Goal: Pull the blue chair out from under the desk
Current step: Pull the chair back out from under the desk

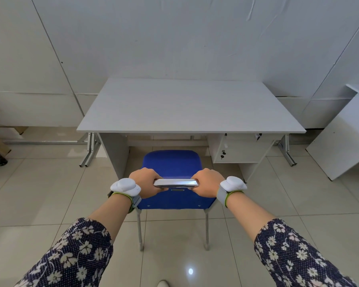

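Blue chair (172,162) clear of desk (191,132) edge

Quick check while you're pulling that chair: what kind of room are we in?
Probably a plain office or storeroom. A white desk with a locked drawer unit stands against a panelled wall, and loose white boards lean at the right. Both hands grip the blue chair.

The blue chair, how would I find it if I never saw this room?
Find the white desk against the wall. On the tiled floor in front stands the blue chair, held at its shiny top rail by both hands. It is the only bright blue thing there.
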Demonstrator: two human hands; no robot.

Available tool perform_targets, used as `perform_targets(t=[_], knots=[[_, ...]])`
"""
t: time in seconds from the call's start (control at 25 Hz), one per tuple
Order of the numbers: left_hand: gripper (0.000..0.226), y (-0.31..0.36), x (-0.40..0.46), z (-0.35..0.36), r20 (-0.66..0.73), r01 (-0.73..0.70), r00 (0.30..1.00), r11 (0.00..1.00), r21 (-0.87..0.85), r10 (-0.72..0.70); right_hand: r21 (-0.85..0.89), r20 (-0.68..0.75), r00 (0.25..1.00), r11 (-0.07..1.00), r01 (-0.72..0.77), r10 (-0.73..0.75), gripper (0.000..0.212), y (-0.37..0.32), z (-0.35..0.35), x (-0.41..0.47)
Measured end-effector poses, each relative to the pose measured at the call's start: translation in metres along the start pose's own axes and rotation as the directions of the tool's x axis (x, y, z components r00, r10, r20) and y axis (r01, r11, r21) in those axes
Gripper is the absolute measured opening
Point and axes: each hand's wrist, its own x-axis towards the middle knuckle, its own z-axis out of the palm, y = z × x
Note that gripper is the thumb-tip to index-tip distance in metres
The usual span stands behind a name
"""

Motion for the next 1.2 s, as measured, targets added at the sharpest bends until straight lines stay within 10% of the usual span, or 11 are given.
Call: perform_targets(t=[1.2], knots=[[0.031, 0.054, -0.123, 0.040, 0.008, 0.050, 0.999, 0.999, -0.005, -0.050, -0.010, 0.019, 1.000, 1.000, 0.020, -0.020, 0.027, -0.037, 0.046, -0.122]])
